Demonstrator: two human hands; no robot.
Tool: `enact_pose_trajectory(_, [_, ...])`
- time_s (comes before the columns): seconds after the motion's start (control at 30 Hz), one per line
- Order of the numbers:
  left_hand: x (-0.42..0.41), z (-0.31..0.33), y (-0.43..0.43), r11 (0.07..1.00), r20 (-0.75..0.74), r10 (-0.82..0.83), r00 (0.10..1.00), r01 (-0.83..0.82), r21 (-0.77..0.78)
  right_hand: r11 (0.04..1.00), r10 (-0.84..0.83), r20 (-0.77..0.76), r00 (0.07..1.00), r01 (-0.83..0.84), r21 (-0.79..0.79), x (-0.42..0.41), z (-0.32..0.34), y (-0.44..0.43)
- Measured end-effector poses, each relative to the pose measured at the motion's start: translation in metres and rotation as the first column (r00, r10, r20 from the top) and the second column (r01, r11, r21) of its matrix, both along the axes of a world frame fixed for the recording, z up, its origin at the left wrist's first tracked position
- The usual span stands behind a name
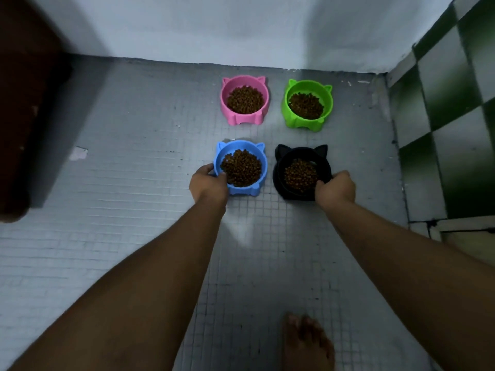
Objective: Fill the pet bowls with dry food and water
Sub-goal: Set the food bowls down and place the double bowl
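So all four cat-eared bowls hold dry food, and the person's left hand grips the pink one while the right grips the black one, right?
Not quite: the head view shows the left hand gripping the blue bowl, not the pink bowl. The rest holds.

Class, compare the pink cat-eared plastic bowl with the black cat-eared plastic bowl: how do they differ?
The pink cat-eared plastic bowl sits in the far row, untouched; the black cat-eared plastic bowl sits nearer, gripped at its rim by the right hand. Both hold brown dry kibble.
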State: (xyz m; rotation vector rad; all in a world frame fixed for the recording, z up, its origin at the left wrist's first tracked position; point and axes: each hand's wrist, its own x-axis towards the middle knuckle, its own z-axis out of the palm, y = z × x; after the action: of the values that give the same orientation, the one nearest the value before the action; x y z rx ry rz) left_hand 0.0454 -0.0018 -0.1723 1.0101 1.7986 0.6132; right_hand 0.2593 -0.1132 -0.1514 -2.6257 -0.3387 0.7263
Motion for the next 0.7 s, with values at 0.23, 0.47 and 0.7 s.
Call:
enact_pose_trajectory(0.23, [0.005, -0.002, 0.006, 0.995, 0.031, 0.044, 0.999, -0.041, -0.089, 1.0, -0.008, 0.024, 1.0, 0.008, 0.005, -0.001, -0.003, -0.001])
enact_pose_trajectory(0.47, [-0.004, 0.024, 0.001, 0.994, -0.139, -0.102, 0.985, 0.097, -0.046, 1.0, 0.016, 0.031, 0.999, -0.017, 0.015, 0.002, 0.023, -0.01])
enact_pose_trajectory(0.7, [-0.016, 0.158, -0.025, 0.89, -0.257, -0.431, 0.865, 0.455, 0.039, 0.987, 0.153, 0.014, 0.988, -0.154, 0.049, -0.012, 0.17, -0.018])
